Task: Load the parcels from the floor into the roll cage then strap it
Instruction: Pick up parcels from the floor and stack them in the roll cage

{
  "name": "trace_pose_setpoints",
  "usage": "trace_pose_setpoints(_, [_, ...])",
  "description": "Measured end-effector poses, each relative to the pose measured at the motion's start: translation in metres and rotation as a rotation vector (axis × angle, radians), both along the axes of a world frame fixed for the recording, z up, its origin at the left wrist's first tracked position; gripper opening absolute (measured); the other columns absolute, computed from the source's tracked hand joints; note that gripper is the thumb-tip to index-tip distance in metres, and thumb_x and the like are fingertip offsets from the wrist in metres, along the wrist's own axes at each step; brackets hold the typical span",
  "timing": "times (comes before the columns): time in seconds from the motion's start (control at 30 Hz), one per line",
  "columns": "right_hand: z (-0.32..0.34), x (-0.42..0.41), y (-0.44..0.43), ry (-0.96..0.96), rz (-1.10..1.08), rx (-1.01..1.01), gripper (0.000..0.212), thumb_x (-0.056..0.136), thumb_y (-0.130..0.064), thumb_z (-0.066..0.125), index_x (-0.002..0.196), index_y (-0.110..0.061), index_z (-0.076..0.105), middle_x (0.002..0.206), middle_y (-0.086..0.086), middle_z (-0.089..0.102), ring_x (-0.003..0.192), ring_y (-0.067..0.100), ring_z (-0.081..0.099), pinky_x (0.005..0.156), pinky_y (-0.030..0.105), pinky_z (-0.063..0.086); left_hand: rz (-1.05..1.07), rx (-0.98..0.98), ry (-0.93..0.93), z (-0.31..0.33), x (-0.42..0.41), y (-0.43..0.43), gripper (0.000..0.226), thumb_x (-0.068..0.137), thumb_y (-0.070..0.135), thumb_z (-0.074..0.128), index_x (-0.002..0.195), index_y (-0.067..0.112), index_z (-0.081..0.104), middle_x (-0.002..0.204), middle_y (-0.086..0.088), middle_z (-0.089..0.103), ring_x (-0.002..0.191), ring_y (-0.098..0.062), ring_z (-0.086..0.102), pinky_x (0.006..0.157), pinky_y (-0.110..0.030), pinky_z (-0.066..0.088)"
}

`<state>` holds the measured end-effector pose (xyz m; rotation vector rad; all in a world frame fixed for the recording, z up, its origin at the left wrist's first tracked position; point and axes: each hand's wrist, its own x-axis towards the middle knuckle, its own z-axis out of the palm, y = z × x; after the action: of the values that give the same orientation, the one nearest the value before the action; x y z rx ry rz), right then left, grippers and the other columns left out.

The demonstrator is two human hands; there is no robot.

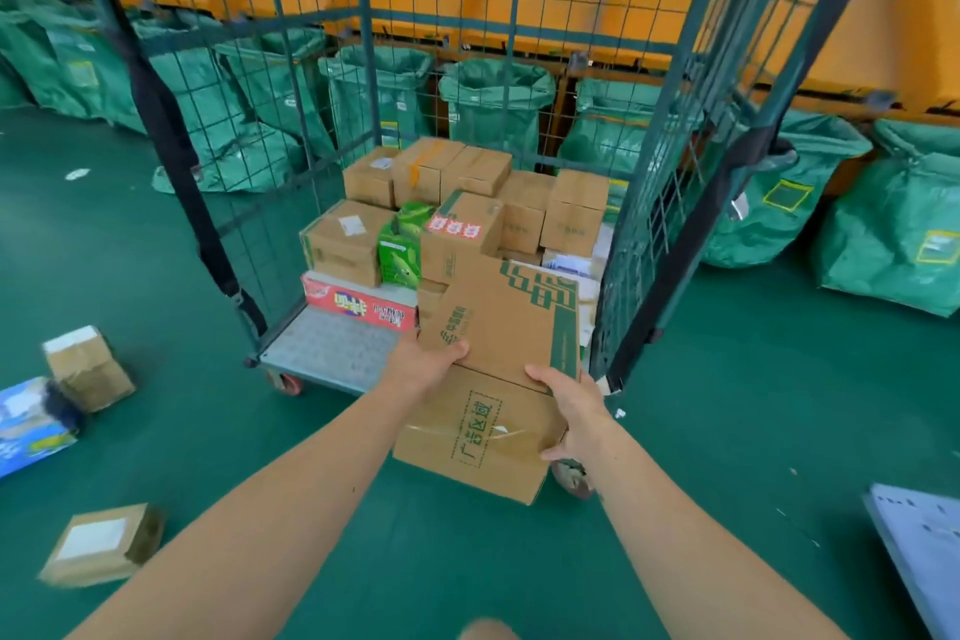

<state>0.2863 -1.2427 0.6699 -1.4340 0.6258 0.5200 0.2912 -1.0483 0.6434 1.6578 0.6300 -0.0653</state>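
I hold a brown cardboard box (498, 369) with green print at the open front of the green wire roll cage (644, 182). My left hand (423, 364) grips its left edge, thumb on top. My right hand (571, 411) grips its right corner, fingers curled underneath. The box hangs over the front edge of the cage floor (332, 348). Inside the cage, several brown boxes (457, 187) are stacked, with a green carton (402, 250) and a red-and-white carton (358, 307). A black strap (171, 156) hangs down the cage's left post.
On the green floor to the left lie two small brown parcels (88, 369) (104, 543) and a blue-and-white package (31, 424). A grey flat parcel (924, 541) lies at the right edge. Green sacks (493, 104) line the orange wall behind the cage.
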Motion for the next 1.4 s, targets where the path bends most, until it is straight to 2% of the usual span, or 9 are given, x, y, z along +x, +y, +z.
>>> trace_pose_setpoints(0.2, [-0.007, 0.073, 0.022, 0.005, -0.036, -0.017, 0.056, 0.087, -0.025, 0.076, 0.128, -0.028, 0.039, 0.114, 0.003, 0.048, 0.104, 0.032, 0.045, 0.102, 0.067, 0.036, -0.032, -0.022, 0.005, -0.011, 0.072, 0.022, 0.058, 0.081, 0.036, 0.077, 0.13, 0.019, 0.053, 0.124, -0.003, 0.063, 0.113, -0.028, 0.06, 0.098, -0.052, 0.048])
trace_pose_setpoints(0.43, [-0.026, 0.206, 0.036, 0.03, -0.061, -0.041, 0.074, 0.086, -0.026, 0.077, 0.146, -0.028, 0.033, 0.129, 0.006, 0.046, 0.125, 0.039, 0.046, 0.105, 0.07, 0.033, -0.082, -0.013, 0.079, -0.027, 0.215, 0.03, 0.052, 0.082, 0.034, 0.077, 0.126, 0.016, 0.055, 0.12, -0.006, 0.064, 0.11, -0.028, 0.062, 0.094, -0.044, 0.051])
trace_pose_setpoints(0.53, [-0.03, 0.268, 0.031, 0.05, -0.066, -0.041, 0.079, 0.087, -0.027, 0.076, 0.149, -0.029, 0.028, 0.143, 0.007, 0.043, 0.128, 0.04, 0.045, 0.106, 0.07, 0.032, -0.113, -0.003, 0.127, -0.038, 0.284, 0.029, 0.083, 0.054, 0.057, 0.079, 0.125, 0.022, 0.055, 0.117, -0.001, 0.066, 0.104, -0.027, 0.065, 0.09, -0.047, 0.055])
trace_pose_setpoints(0.63, [-0.032, 0.328, 0.028, 0.043, -0.07, -0.068, 0.074, 0.087, -0.026, 0.076, 0.147, -0.027, 0.032, 0.123, 0.004, 0.049, 0.122, 0.039, 0.049, 0.104, 0.069, 0.034, -0.123, 0.021, 0.158, -0.053, 0.348, 0.03, 0.094, 0.055, 0.058, 0.08, 0.137, 0.023, 0.049, 0.127, -0.003, 0.062, 0.108, -0.028, 0.062, 0.089, -0.047, 0.055])
trace_pose_setpoints(0.8, [-0.035, 0.414, 0.037, 0.014, -0.123, -0.096, 0.067, 0.09, -0.019, 0.073, 0.145, -0.021, 0.036, 0.085, -0.006, 0.045, 0.075, 0.021, 0.049, 0.082, 0.053, 0.041, -0.135, 0.039, 0.225, -0.057, 0.435, 0.035, 0.088, 0.068, 0.052, 0.078, 0.14, 0.014, 0.045, 0.129, -0.006, 0.06, 0.109, -0.03, 0.06, 0.091, -0.044, 0.054])
trace_pose_setpoints(0.93, [-0.055, 0.489, 0.047, 0.018, -0.138, -0.102, 0.066, 0.09, -0.017, 0.073, 0.146, -0.022, 0.037, 0.086, -0.008, 0.046, 0.079, 0.023, 0.051, 0.088, 0.057, 0.042, -0.176, 0.015, 0.25, -0.076, 0.516, 0.045, 0.066, 0.079, 0.039, 0.078, 0.131, 0.01, 0.049, 0.122, -0.007, 0.062, 0.104, -0.029, 0.062, 0.087, -0.042, 0.056])
trace_pose_setpoints(1.03, [-0.078, 0.544, 0.055, 0.044, -0.145, -0.12, 0.063, 0.089, -0.018, 0.074, 0.14, -0.026, 0.038, 0.108, -0.004, 0.056, 0.098, 0.027, 0.054, 0.086, 0.053, 0.043, -0.241, 0.04, 0.288, -0.093, 0.573, 0.053, 0.043, 0.08, 0.032, 0.078, 0.108, 0.01, 0.055, 0.11, -0.005, 0.065, 0.101, -0.028, 0.064, 0.09, -0.044, 0.055])
trace_pose_setpoints(1.3, [-0.175, 0.661, 0.062, 0.064, -0.083, -0.286, 0.058, 0.082, -0.008, 0.078, 0.129, -0.024, 0.048, 0.118, -0.001, 0.064, 0.104, 0.019, 0.059, 0.085, 0.033, 0.048, -0.36, 0.128, 0.45, -0.162, 0.686, 0.061, 0.03, 0.082, 0.014, 0.077, 0.085, 0.016, 0.047, 0.086, -0.005, 0.061, 0.087, -0.026, 0.064, 0.088, -0.044, 0.056])
trace_pose_setpoints(1.4, [-0.217, 0.693, 0.058, 0.079, -0.047, -0.333, 0.068, 0.076, -0.003, 0.081, 0.132, -0.019, 0.046, 0.118, 0.001, 0.065, 0.107, 0.02, 0.062, 0.091, 0.036, 0.052, -0.379, 0.176, 0.499, -0.193, 0.711, 0.059, 0.033, 0.076, 0.013, 0.08, 0.088, 0.015, 0.05, 0.092, -0.006, 0.065, 0.092, -0.027, 0.065, 0.089, -0.044, 0.056])
